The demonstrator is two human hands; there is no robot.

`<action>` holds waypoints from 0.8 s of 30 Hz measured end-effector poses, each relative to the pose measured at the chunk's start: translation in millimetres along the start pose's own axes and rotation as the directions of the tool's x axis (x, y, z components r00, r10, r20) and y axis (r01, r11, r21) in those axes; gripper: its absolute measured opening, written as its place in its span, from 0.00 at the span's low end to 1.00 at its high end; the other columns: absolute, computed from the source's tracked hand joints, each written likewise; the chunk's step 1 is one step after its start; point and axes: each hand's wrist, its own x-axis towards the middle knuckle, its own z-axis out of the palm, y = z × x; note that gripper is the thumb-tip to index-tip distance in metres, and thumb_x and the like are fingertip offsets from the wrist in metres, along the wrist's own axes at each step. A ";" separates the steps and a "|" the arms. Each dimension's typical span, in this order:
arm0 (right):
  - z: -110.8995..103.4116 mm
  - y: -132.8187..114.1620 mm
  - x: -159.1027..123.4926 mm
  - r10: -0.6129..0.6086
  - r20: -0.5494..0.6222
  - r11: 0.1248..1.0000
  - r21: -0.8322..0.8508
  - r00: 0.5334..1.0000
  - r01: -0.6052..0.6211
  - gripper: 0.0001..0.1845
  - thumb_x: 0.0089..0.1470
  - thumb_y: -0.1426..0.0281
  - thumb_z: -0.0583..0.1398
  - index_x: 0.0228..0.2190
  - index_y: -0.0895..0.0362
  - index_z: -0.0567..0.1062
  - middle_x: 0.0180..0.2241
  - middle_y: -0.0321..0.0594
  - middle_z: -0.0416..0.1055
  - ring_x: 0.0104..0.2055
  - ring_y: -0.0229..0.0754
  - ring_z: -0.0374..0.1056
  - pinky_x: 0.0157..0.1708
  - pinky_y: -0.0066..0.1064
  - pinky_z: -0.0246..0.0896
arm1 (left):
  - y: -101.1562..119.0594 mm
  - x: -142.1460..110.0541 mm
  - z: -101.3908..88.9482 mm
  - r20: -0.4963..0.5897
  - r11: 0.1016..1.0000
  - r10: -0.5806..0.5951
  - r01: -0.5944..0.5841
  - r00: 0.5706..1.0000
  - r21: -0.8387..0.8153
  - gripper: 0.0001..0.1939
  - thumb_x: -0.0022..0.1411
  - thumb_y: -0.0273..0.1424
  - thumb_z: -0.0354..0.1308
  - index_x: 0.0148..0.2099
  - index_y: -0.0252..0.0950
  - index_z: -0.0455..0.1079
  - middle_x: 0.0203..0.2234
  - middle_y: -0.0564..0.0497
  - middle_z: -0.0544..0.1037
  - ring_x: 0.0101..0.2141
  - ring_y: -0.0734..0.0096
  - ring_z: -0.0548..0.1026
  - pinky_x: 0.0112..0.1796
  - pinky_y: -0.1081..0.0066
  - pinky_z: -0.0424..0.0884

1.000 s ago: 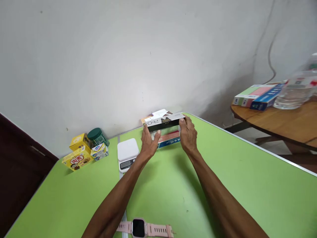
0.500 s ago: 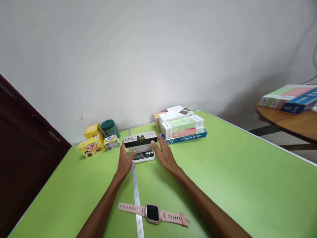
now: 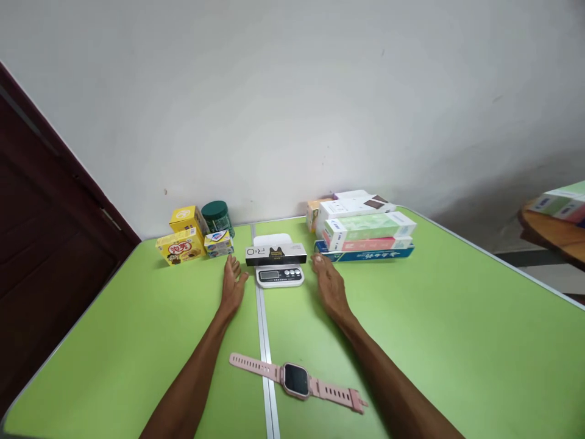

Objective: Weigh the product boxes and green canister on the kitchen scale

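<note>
A long black-and-white box point(image 3: 276, 254) lies crosswise on a white digital kitchen scale point(image 3: 280, 276), whose display and buttons face me. To the left of the box rests my left hand point(image 3: 233, 285), apart from it, with the thumb held away from the fingers and nothing in it. My right hand point(image 3: 331, 286) is on the other side, also clear of the box and holding nothing, its fingers extended beside the stacked boxes. Nearer to me, a pink-strapped smartwatch point(image 3: 296, 380) lies stretched out across the metal seam.
At the back left stand yellow boxes point(image 3: 181, 246), a small white-and-blue box point(image 3: 219, 244) and a green jar point(image 3: 216, 216). Several flat cartons, a green one point(image 3: 370, 227) among them, are stacked at the back right. A wooden table point(image 3: 548, 227) bearing boxes is at far right.
Both hands have let go of the black-and-white box and drawn apart to either side. The box now sits lower, on the scale. The view has turned slightly left.
</note>
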 end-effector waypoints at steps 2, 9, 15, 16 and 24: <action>-0.7 2.5 -1.5 -0.022 -0.015 1.000 -0.001 1.000 0.022 0.45 0.61 0.34 0.47 0.53 0.57 0.78 0.51 0.53 0.79 0.53 0.58 0.74 0.58 0.51 0.65 | -0.9 0.7 -0.5 -0.019 1.000 -0.007 0.006 1.000 -0.018 0.49 0.59 0.37 0.62 0.77 0.39 0.44 0.73 0.34 0.57 0.71 0.48 0.62 0.68 0.50 0.61; -1.2 -4.7 -6.1 -0.047 -0.030 0.998 -0.043 0.998 0.046 0.48 0.62 0.35 0.47 0.57 0.62 0.77 0.61 0.58 0.73 0.64 0.59 0.68 0.67 0.52 0.57 | 4.6 -11.3 3.7 -0.018 0.983 0.107 -0.103 0.994 0.154 0.49 0.62 0.39 0.61 0.78 0.33 0.42 0.75 0.32 0.51 0.73 0.50 0.55 0.71 0.52 0.53; 2.3 -2.3 -8.4 -0.096 0.081 0.990 -0.093 0.992 0.104 0.48 0.60 0.35 0.52 0.65 0.57 0.71 0.68 0.52 0.65 0.72 0.57 0.58 0.73 0.54 0.47 | 15.3 -23.6 11.2 0.134 0.924 0.168 -0.204 0.977 0.323 0.45 0.65 0.41 0.59 0.77 0.33 0.46 0.76 0.36 0.50 0.76 0.50 0.47 0.74 0.50 0.42; 3.0 -1.3 -9.2 -0.094 0.093 0.989 -0.101 0.991 0.104 0.47 0.60 0.36 0.52 0.65 0.56 0.71 0.68 0.51 0.66 0.72 0.57 0.58 0.73 0.54 0.47 | 16.0 -24.8 13.2 0.151 0.925 0.159 -0.201 0.976 0.322 0.45 0.65 0.41 0.59 0.77 0.33 0.47 0.76 0.36 0.51 0.75 0.49 0.48 0.73 0.50 0.43; 24.6 -37.2 -26.0 -0.184 0.122 0.978 -0.078 0.975 0.194 0.43 0.62 0.39 0.54 0.67 0.53 0.69 0.69 0.49 0.65 0.71 0.58 0.59 0.71 0.56 0.52 | 24.4 -31.6 -3.1 -0.023 0.943 0.226 -0.213 0.974 0.256 0.45 0.63 0.43 0.62 0.76 0.35 0.52 0.74 0.37 0.58 0.74 0.50 0.54 0.73 0.51 0.49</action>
